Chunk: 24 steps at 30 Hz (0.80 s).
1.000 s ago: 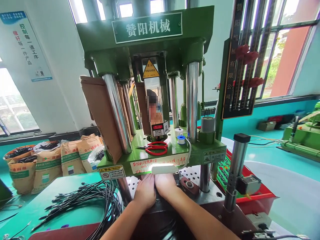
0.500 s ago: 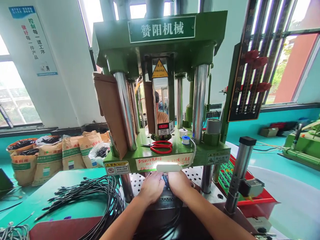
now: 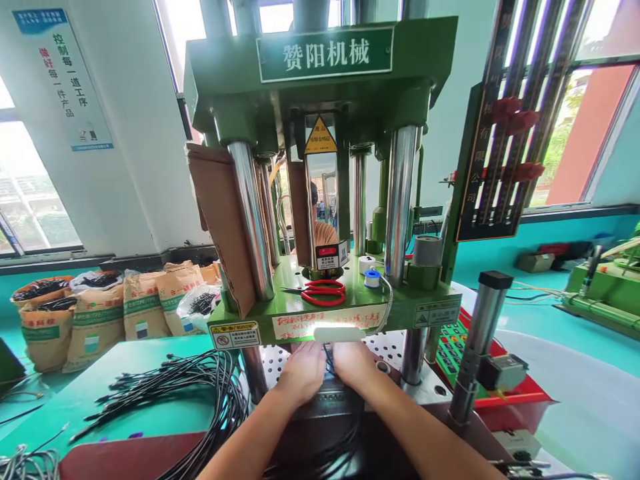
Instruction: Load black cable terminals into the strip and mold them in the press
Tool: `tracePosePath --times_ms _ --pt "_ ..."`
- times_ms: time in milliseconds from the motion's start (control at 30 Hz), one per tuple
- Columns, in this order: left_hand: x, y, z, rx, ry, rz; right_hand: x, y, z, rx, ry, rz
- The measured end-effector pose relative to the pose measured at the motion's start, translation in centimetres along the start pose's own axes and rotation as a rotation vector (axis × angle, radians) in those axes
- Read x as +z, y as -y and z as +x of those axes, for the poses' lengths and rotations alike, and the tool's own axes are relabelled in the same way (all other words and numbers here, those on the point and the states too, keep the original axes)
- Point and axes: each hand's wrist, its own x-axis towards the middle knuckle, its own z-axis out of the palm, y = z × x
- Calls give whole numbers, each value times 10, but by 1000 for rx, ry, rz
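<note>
My left hand (image 3: 301, 373) and my right hand (image 3: 354, 365) reach side by side under the green press machine (image 3: 320, 73), resting on a dark mold block (image 3: 330, 400) with thin black cables (image 3: 327, 357) between them. Their fingertips are tucked under the lit lamp bar (image 3: 339, 334) and are hidden, so I cannot make out what they grip. More black cables (image 3: 330, 457) hang down in front of the block between my forearms.
A bundle of black cables (image 3: 175, 393) lies on the green table (image 3: 75, 400) at left. Red scissors (image 3: 320, 293) and tape rolls (image 3: 371, 279) sit on the press platen. Sacks (image 3: 95, 320) stand by the wall. A grey post (image 3: 475, 347) and red control panel (image 3: 450, 347) are at right.
My hands have drawn slightly closer together on the mold block since half a second ago; a second ago they touched lower down. The camera view has shifted right and steadied.
</note>
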Motion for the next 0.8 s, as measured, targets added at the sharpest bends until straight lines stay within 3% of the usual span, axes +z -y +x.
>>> tracePosePath --times_ms 200,600,800 --pt "13 -14 -4 -139 -67 22 -10 -39 -22 68 -63 -15" --pt "22 -19 -2 -210 -32 46 8 -24 -7 45 -19 30" --pt "14 -20 1 -223 17 53 -9 -29 -12 -40 -44 18"
